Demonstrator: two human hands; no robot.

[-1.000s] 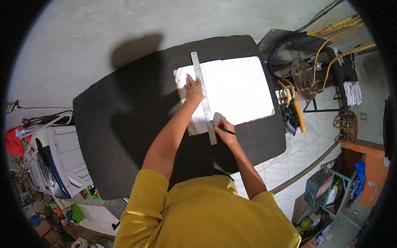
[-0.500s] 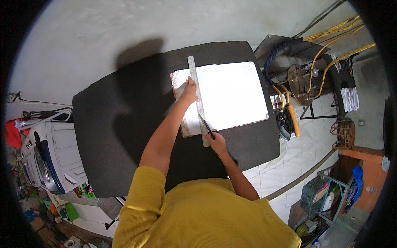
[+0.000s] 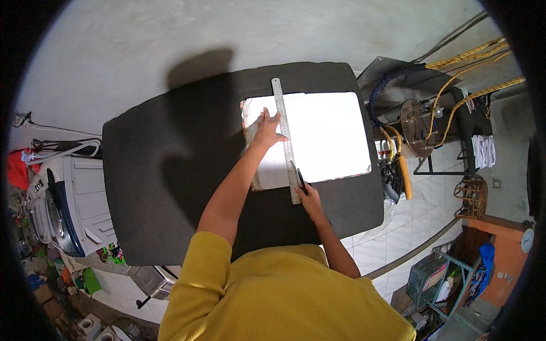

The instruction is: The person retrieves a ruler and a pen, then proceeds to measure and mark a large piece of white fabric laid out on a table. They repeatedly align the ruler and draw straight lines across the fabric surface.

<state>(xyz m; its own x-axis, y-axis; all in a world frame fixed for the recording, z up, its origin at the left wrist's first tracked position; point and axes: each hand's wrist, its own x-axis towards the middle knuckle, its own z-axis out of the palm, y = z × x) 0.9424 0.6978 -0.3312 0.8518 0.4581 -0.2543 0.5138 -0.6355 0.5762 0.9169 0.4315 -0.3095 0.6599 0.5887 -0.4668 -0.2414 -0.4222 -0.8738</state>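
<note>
An open book or notebook [image 3: 333, 136] with bright white pages lies on the dark table. A long metal ruler [image 3: 288, 154] crosses its left part, nearly upright in view, with both ends past the pages. My left hand [image 3: 267, 132] rests on the left page with fingers spread, its thumb and fingertips at the ruler. Near the ruler's lower end, my right hand [image 3: 311, 203] is closed around a slim black pen [image 3: 301, 179]. The pen's upper part points toward the ruler's right edge; whether its tip touches the paper I cannot tell.
The dark-covered table [image 3: 148, 165] backs onto a grey wall. On the right are a round machine part [image 3: 418, 128], yellow-wrapped cables [image 3: 466, 54] and an orange handle [image 3: 406, 177]. A white appliance [image 3: 85, 193] stands at the left.
The ruler has slid a little to the right across the page. My left fingers have spread apart. My right hand has moved right with the pen, away from lying over the ruler. The view has shifted slightly.
</note>
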